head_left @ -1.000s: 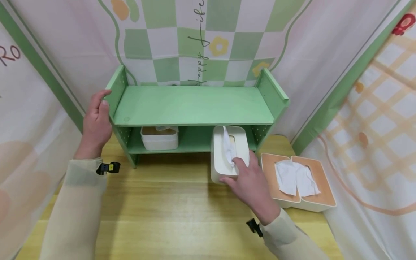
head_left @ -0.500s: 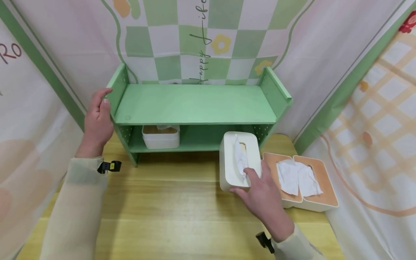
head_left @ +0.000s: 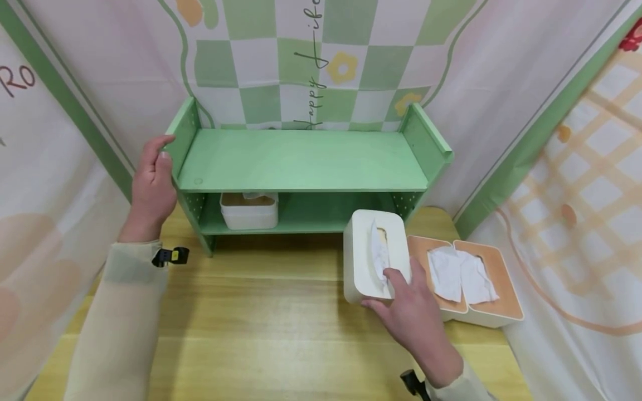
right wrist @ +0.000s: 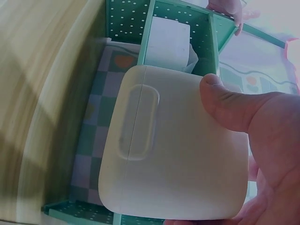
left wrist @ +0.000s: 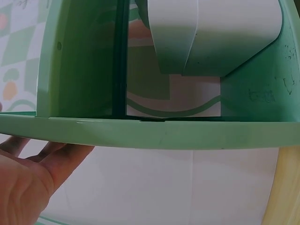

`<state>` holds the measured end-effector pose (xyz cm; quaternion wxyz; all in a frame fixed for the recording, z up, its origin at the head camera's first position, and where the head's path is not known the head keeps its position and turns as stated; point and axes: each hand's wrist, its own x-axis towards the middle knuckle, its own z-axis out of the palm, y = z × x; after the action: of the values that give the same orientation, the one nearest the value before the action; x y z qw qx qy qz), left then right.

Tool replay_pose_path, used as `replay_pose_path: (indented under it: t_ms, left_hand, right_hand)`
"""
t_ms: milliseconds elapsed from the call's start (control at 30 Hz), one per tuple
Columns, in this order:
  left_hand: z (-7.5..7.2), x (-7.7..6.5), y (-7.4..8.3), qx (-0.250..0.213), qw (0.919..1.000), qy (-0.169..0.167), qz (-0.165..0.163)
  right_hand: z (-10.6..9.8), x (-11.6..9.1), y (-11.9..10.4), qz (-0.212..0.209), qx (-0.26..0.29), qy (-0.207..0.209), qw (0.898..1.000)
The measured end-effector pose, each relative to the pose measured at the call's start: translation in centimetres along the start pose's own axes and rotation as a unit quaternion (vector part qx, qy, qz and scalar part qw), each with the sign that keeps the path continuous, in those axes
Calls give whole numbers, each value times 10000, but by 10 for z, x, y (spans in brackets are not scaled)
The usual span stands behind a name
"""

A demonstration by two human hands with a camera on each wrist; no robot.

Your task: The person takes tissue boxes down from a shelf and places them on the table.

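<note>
In the head view my right hand (head_left: 413, 317) grips a white tissue box (head_left: 358, 262) by its near right end, with the thumb on the near side. A tissue (head_left: 378, 250) sticks out of the slot in its top. The box is in front of the right end of a green two-tier shelf (head_left: 301, 161). The right wrist view shows the thumb (right wrist: 229, 105) pressed along the box's pale side. My left hand (head_left: 152, 186) rests against the outside of the shelf's left end panel (left wrist: 164, 133), its fingers on the green board.
A smaller white tissue box (head_left: 249, 213) with a wooden-looking top stands at the left of the lower tier. Two tissue boxes (head_left: 489, 273) with orange-brown tops sit side by side at the table's right. Printed curtains hang behind and beside the wooden table (head_left: 261, 334).
My right hand has drawn the white tissue box away from the shelf, toward me and to the right. The left hand stays at the shelf's left panel.
</note>
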<state>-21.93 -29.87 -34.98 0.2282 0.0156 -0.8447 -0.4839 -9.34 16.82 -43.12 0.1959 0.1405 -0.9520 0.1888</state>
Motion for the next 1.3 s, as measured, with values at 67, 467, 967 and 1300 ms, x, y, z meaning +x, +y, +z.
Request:
replay_pose_path:
  t_ms: [67, 467, 967, 1300]
  left_hand:
    - [0, 0, 0, 39, 10000, 16, -6]
    - [2, 0, 3, -127, 9999, -58, -87]
    - [2, -2, 3, 0, 10000, 20, -42]
    - [2, -2, 2, 0, 10000, 12, -74]
  right_hand:
    - [-1, -1, 1, -32, -44, 32, 10000]
    - [0, -11, 9, 77, -88, -180, 9998]
    - [25, -23, 23, 515, -248, -628, 9964]
    - [34, -26, 30, 346, -605, -718, 9950]
